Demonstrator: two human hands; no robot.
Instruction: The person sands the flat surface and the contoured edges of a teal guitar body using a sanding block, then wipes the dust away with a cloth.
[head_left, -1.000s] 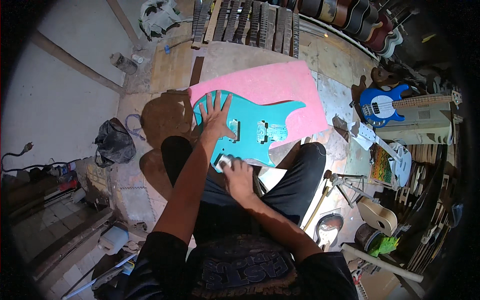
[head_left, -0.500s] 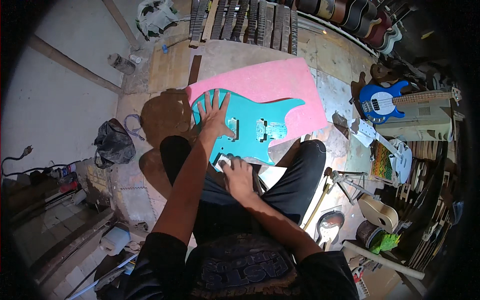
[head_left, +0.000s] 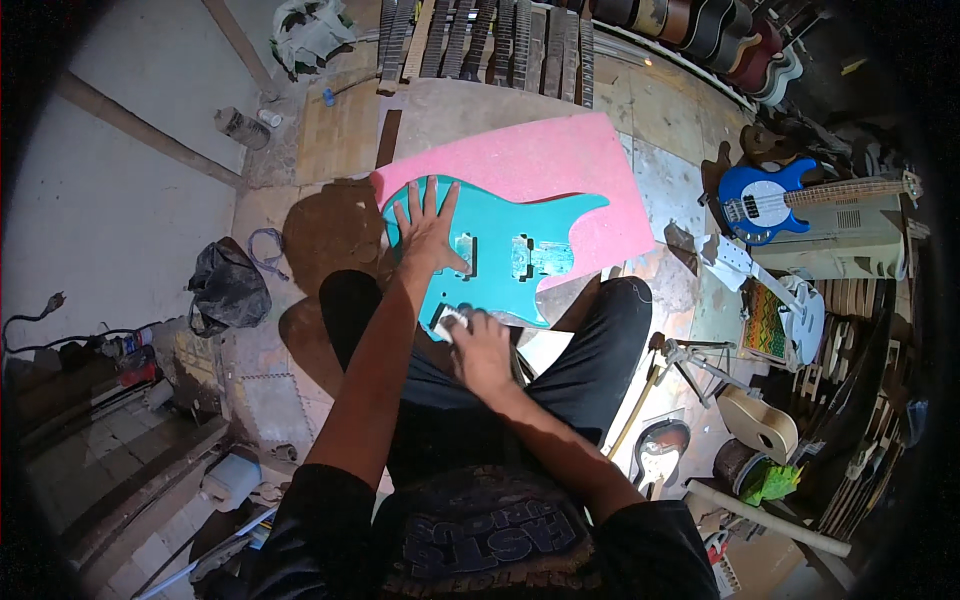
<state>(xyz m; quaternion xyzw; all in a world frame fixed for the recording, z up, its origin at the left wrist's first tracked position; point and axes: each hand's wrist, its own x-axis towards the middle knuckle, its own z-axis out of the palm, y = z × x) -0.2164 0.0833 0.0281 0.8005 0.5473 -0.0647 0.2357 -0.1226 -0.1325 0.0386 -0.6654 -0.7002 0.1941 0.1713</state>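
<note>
A turquoise electric guitar body [head_left: 498, 222] lies flat in front of me, with two cut-out pickup cavities and a routed neck pocket. My left hand [head_left: 427, 240] rests on its left part, fingers spread and palm down. Low on the near left edge, my right hand [head_left: 484, 352] presses a small white pad [head_left: 453, 322] against the body. The fingers cover most of that pad, so its exact kind is hard to make out. Beneath the body is a pink sheet [head_left: 560, 150], and the near edge of the body reaches over my crossed legs.
Several guitar necks [head_left: 480, 45] stand in a row at the far side. To the right are a blue bass guitar [head_left: 765, 203], a metal stand [head_left: 690, 360] and an acoustic guitar body [head_left: 758, 422]. A black plastic bag [head_left: 228, 285] sits on the floor at left.
My right hand and the white pad have shifted slightly right and away from me along the body's edge. The left hand stays in place.
</note>
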